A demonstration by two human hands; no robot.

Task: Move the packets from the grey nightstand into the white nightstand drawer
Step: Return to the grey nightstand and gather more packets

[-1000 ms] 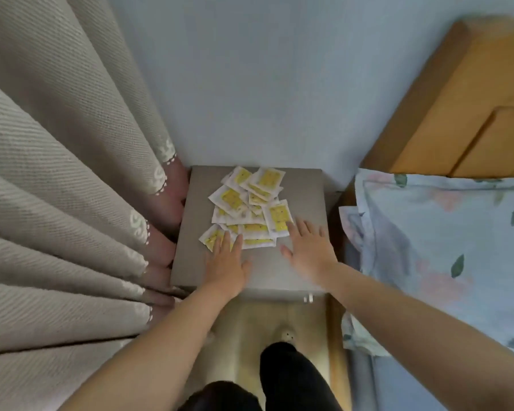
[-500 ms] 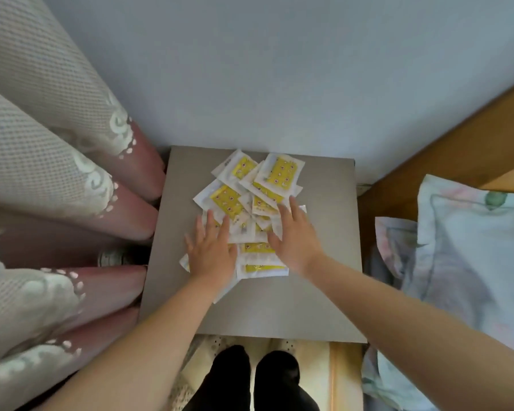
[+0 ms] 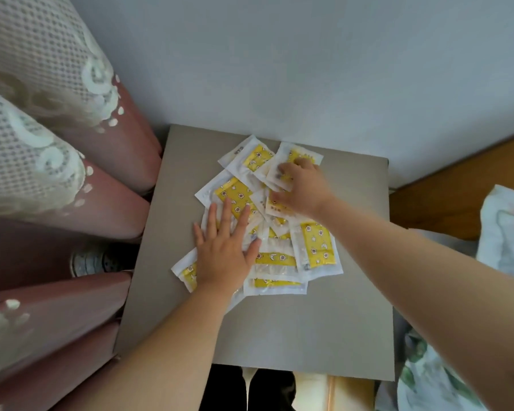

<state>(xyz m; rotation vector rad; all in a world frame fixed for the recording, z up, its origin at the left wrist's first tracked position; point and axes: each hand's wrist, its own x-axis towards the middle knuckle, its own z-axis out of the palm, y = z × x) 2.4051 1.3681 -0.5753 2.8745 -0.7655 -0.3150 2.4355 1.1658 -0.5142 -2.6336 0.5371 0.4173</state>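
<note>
Progress: none moved | packets [image 3: 316,246] all on grey nightstand [image 3: 324,327] | my left hand [image 3: 224,258] flat, empty | right hand [image 3: 304,188] curling onto top packets, nothing lifted | drawer unseen

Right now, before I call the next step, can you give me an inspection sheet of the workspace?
Surface: grey nightstand top, front half bare.
Job's things: yellow-and-white packets in a loose overlapping pile towards the back; white nightstand not in view.
Clutter: nothing seen on the top besides the packets.
Hands: left hand flat, fingers spread on the pile's left side; right hand reaching onto the rear packets, fingers curled, grip not clear.
Cables: nothing seen.
Surroundings: curtain on the left, wall behind, wooden headboard and floral pillow on the right.
</note>
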